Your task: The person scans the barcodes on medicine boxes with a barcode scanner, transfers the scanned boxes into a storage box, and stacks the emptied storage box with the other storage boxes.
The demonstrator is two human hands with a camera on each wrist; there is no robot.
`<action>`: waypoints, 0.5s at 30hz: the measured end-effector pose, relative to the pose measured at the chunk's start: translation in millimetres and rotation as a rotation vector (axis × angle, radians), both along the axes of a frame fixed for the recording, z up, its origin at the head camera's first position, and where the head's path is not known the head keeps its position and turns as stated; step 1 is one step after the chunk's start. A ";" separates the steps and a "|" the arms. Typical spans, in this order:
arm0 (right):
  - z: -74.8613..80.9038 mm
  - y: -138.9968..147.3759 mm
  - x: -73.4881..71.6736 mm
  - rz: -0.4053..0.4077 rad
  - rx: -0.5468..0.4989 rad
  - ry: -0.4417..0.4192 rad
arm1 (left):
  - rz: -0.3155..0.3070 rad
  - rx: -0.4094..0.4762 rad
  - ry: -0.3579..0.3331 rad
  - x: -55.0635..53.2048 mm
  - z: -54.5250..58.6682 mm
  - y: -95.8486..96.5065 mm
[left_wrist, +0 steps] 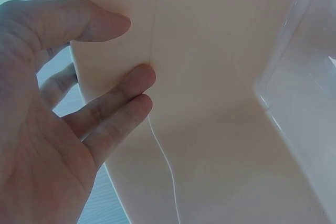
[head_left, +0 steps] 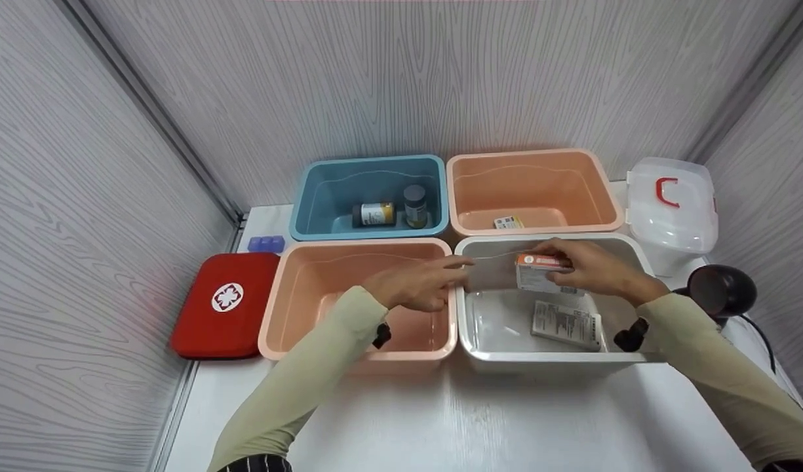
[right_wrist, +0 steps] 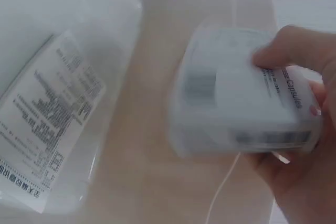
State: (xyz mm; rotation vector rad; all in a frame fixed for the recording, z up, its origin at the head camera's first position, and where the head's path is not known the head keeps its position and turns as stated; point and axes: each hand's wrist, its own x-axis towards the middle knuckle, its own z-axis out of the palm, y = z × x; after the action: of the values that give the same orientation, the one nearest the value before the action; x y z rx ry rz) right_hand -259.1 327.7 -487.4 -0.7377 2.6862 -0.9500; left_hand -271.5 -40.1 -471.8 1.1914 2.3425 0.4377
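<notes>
My right hand [head_left: 594, 269] grips a white and orange capsule box [head_left: 535, 278] over the white bin [head_left: 552, 358]. In the right wrist view the box [right_wrist: 220, 93] is blurred, with the thumb across its printed face. A second white printed medicine box [head_left: 565, 324] lies flat on that bin's floor. My left hand [head_left: 417, 285] is over the front peach bin [head_left: 368, 356], its fingertips right at the rim beside the white bin. Nothing lies in its loosely extended fingers in the left wrist view, where a bin wall [left_wrist: 210, 51] fills the background.
Behind stand a blue bin [head_left: 368, 235] with two bottles and another peach bin [head_left: 539, 229] with a small box [head_left: 508, 223]. A red first-aid case [head_left: 224, 328] and purple pill organizer [head_left: 266, 244] sit left. At right are a clear-lidded box [head_left: 676, 216] and a black lamp-like object [head_left: 722, 290].
</notes>
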 end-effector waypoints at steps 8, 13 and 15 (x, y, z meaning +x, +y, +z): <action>13.5 6.4 3.5 -0.067 -0.056 0.171 | -0.017 -0.009 0.039 -1.2 0.5 -0.5; 15.4 8.0 6.0 -0.112 -0.088 0.216 | -0.018 -0.027 0.030 -1.4 0.7 -1.0; 15.3 8.4 6.2 -0.121 -0.149 0.198 | -0.016 -0.024 0.022 -1.5 0.3 -0.8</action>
State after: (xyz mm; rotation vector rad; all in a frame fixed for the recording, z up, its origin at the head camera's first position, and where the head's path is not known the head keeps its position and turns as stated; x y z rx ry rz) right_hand -252.8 336.1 -472.1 -0.7402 2.8836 -1.1752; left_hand -272.9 -40.9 -471.5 1.2082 2.3485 0.3915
